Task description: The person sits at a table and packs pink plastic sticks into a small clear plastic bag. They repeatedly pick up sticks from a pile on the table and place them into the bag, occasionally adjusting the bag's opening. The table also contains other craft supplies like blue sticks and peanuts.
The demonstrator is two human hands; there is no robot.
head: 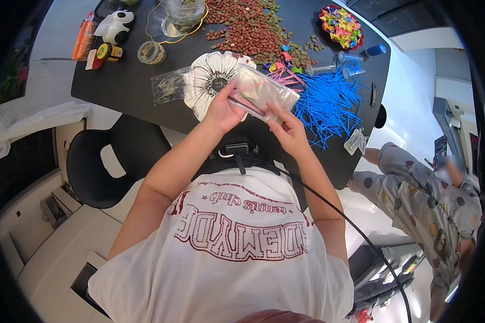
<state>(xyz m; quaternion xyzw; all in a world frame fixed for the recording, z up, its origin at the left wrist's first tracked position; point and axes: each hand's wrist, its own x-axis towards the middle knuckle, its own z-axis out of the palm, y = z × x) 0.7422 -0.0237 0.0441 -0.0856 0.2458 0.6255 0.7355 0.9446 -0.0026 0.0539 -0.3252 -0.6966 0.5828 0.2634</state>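
Both hands hold a clear plastic packet (262,82) just above the table, tilted, with thin pink and dark strips showing through or against it. My left hand (226,109) grips its left end, thumb on top. At its lower right edge, my right hand (289,129) has its fingers on the packet, slightly blurred. Beneath it lies a white flower-shaped mat (202,97) with black line drawing, partly covered. A flat clear bag (169,85) overlaps the mat's left side. Pink sticks (285,76) and a heap of blue plastic sticks (327,105) lie to the right.
Red and green beans or candies (250,30) spread across the black table (125,84). Clear tubes (321,68), a bowl of folded paper stars (341,26), a round tub (151,52) and a panda figure (115,27) stand around. A person (420,202) is at right; a black chair (93,169) is left.
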